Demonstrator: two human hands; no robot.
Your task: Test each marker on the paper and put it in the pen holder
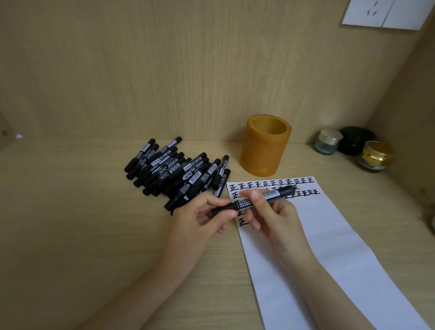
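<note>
The desk (59, 220) is a light wood-grain surface enclosed by matching panels at the back and on both sides. Both forearms enter from the near edge and converge toward the centre. A long white sheet of paper (332, 244) lies on the right half of the desk, running from the near right corner away to the left. The right forearm lies across it.

The left hand (199, 214) and right hand (276, 217) are together on one black marker (272, 194). The left hand pinches the lower-left end between thumb and index finger. The right hand has its fingers curled round the labelled middle of the barrel. The marker is held off the surface, slanting from lower left to upper right, above the far left part of the paper. It cannot be determined whether the cap is seated.

Rows of black handwritten characters (273, 184) fill the far end of the paper, and a short column runs down its left edge under the hands.

To the left of the paper's far end lies a pile of black markers (176, 173) with white labels, stacked roughly parallel. The near end of the pile lies just beside the left hand.

Beyond the paper, the amber pen holder (264, 147) stands upright near the back panel, mouth open upward, just right of the pile.

In the far right corner stand three small jars: a clear jar with a silver lid (328, 141), a dark green jar (357, 139), and a jar with a gold lid (374, 155). A white socket plate (385, 11) is mounted high on the back panel.
</note>
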